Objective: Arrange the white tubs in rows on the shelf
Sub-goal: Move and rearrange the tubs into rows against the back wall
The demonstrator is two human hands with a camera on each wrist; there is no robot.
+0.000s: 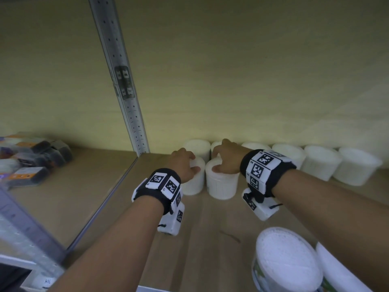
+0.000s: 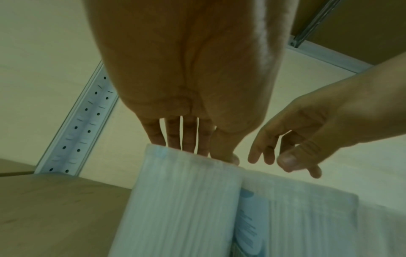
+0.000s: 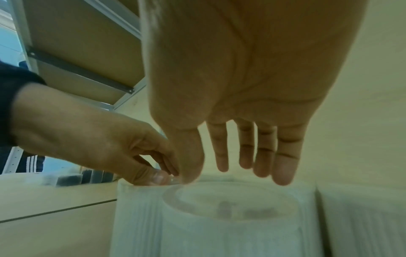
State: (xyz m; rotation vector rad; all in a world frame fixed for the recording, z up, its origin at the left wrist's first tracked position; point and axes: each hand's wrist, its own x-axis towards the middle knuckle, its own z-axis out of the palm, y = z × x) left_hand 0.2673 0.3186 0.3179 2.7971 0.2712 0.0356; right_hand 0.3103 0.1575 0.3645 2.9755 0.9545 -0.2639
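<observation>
At the centre of the head view, the left hand (image 1: 183,165) rests on top of the left tub (image 1: 194,178) and the right hand (image 1: 226,159) on the right tub (image 1: 221,182), the 2 tubs side by side and touching, just in front of the back row (image 1: 320,162) of white tubs along the wall. The left wrist view shows the left fingers fairly straight, tips on the tub's far rim, thumb at the near rim: a light top hold, not a wrap. The right fingers hang spread and relaxed over the lid, gripping nothing; whether they touch it cannot be told. 2 more tubs (image 1: 286,260) wait at the lower right of the frame on the shelf (image 1: 200,234). The likely risk: pushing from the lids could tip a tub or knock the back row crooked, because force lands high and the tubs stand close together.
</observation>
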